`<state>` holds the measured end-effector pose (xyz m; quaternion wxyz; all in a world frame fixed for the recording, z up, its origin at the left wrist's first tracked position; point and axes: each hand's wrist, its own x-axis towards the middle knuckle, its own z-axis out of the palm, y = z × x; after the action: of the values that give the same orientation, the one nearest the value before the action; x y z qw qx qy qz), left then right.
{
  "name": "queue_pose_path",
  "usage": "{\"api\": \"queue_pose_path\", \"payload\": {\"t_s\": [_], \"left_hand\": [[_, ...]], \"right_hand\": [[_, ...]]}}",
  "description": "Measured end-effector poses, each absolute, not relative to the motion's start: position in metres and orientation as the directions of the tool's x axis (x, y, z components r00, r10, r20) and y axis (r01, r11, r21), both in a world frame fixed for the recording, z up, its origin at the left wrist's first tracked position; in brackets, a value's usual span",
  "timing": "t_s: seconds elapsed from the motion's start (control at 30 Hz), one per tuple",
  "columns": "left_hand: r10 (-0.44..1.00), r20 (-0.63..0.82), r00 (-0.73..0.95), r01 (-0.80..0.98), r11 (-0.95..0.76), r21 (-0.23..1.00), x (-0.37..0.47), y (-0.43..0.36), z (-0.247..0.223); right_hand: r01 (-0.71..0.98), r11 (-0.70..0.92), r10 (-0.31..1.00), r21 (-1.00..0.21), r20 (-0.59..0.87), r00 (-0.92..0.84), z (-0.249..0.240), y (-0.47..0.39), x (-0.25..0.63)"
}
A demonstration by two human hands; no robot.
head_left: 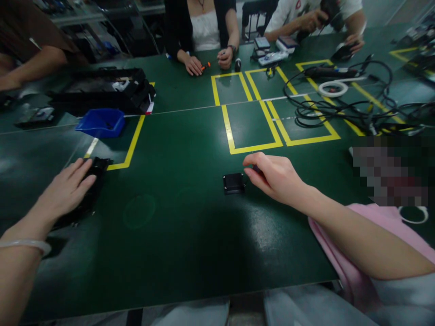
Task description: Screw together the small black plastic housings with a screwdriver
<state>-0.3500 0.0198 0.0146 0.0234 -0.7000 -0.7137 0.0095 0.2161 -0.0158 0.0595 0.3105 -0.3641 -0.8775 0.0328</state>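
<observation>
Lying flat, small black rectangular box [234, 183], bright corner dots [225, 187]

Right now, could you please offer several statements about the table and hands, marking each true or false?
1. The left hand lies over a black object. True.
2. The small black case sits inside a yellow tape outline. False: the small black case lies on the green tabletop, outside the yellow tape.
3. The blue bin is beyond the left hand. True.
4. The right hand is spread flat. False: the right hand is curled beside the small black case.
</observation>
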Motion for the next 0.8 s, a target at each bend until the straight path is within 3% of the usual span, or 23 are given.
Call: {"api": "queue_pose_path", "payload": {"t_s": [0.17, 0.37, 0.8], "left_hand": [[0.998, -0.009, -0.065, 0.992, 0.066, 0.104, -0.347, 0.026, 0.007], [0.998, 0.047, -0.031, 0.988, 0.023, 0.154, -0.302, 0.049, 0.002], [0.985, 0.088, 0.146, 0.915, -0.168, 0.366, -0.083, 0.101, -0.005]], "right_hand": [[0.61, 0.745, 0.644, -0.271, 0.533, -0.549, 0.059, -0.016, 0.216], [0.606, 0.746, 0.645, -0.275, 0.526, -0.555, 0.06, -0.017, 0.216], [0.623, 0.742, 0.646, -0.248, 0.516, -0.563, 0.062, -0.017, 0.215]]}}
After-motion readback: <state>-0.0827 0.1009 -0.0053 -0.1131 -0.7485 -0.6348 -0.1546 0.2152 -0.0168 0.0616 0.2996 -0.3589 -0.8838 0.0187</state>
